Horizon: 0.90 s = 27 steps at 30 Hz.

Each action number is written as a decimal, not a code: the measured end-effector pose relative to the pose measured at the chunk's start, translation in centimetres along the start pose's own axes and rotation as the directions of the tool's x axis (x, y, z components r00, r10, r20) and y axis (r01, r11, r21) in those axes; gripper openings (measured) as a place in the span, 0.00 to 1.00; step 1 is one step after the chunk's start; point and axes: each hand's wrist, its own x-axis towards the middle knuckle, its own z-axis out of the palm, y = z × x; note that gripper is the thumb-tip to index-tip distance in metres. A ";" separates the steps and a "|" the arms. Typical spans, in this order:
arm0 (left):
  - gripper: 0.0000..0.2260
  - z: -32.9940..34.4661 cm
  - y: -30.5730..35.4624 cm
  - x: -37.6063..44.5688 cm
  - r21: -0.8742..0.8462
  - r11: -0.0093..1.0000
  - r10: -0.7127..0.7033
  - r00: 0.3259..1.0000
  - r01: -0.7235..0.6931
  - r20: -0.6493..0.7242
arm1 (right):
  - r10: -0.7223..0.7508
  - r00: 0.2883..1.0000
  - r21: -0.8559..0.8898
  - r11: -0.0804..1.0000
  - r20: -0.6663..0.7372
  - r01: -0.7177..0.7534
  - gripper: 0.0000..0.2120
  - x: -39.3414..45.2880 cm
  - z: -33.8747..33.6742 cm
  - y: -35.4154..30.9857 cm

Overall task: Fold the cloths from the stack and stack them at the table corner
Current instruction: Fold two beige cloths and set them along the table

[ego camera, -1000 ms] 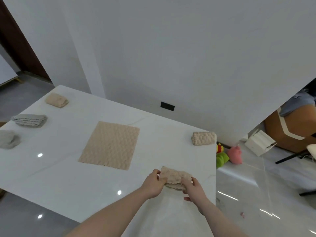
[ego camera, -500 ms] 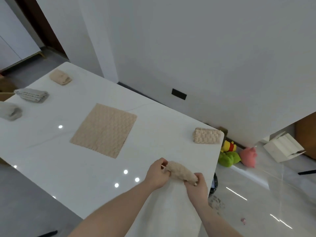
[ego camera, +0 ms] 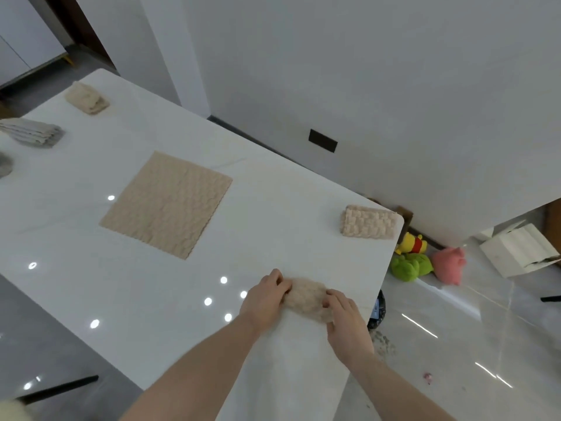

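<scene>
Both hands are down on the white table (ego camera: 273,226) now, near its right edge. The left hand (ego camera: 264,302) grips one end of a small beige bundle of cloth (ego camera: 306,299), fingers curled over it, and the right hand (ego camera: 344,317) grips the other end, fingertips (ego camera: 329,300) pressed onto the top of the fabric. The bundle sits on the tabletop between the 2 hands, folded up thick.

Further back, at the far right corner of the table, 1 folded beige cloth (ego camera: 368,222) lies right by the edge. In the middle of the table a flat beige cloth (ego camera: 167,205) is spread out, open and unfolded, well apart from the hands.

Over on the left side there is a small beige folded piece (ego camera: 88,98), a grey folded towel (ego camera: 33,133) beside it, and a grey lump (ego camera: 4,168) cut off by the edge of view.

On the floor past the table corner sit plush toys, yellow (ego camera: 413,243), green (ego camera: 409,265) and pink (ego camera: 449,262), near a white box (ego camera: 516,250).
</scene>
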 end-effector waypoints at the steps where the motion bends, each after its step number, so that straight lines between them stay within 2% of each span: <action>1: 0.15 0.4 -0.2 -0.3 0.042 0.999 -0.005 1.000 0.005 0.021 | 0.003 1.000 -0.031 1.000 0.031 -0.002 0.24 -0.5 0.4 0.2; 2: 0.17 0.6 -0.2 -0.9 0.065 0.997 -0.034 0.999 0.032 0.028 | 0.017 0.999 -0.033 0.999 0.042 -0.016 0.25 -1.0 0.7 0.2; 4: 0.20 0.7 0.2 -2.2 0.118 0.988 -0.090 0.995 0.096 -0.051 | 0.055 0.998 0.012 0.998 0.012 -0.056 0.25 -1.8 0.7 -0.1; 6: 0.22 1.2 0.8 -3.8 0.158 0.987 -0.002 0.993 0.021 -0.121 | 0.068 0.998 0.033 0.997 -0.020 -0.067 0.25 -2.4 0.9 -0.3; 8: 0.28 1.9 1.6 -5.1 0.196 0.965 0.191 0.980 -0.176 -0.060 | 0.054 0.998 0.011 0.998 0.011 -0.054 0.27 -2.9 0.9 -0.5; 10: 0.34 2.6 2.1 -5.6 0.225 0.927 0.295 0.953 -0.301 0.060 | 0.046 0.995 -0.037 0.998 0.086 -0.043 0.31 -3.3 0.9 -0.4; 14: 0.42 3.6 1.9 -5.2 0.218 0.954 0.168 0.970 -0.204 0.173 | 0.061 0.984 -0.074 0.996 0.168 -0.049 0.33 -3.9 0.9 0.1; 18: 0.42 3.5 1.8 -4.2 0.215 0.961 0.119 0.963 -0.172 0.240 | 0.097 0.974 -0.107 0.991 0.205 -0.077 0.33 -3.4 0.8 -0.1; 22: 0.38 1.3 3.3 -3.6 0.216 0.961 0.099 0.946 -0.171 0.308 | 0.077 0.978 -0.112 0.992 0.193 -0.056 0.28 -1.9 -1.0 -0.8; 27: 0.28 -1.6 4.4 -4.5 0.202 0.955 0.177 0.965 -0.215 0.191 | 0.038 0.997 0.024 0.999 0.069 -0.039 0.23 -1.8 -2.8 -1.0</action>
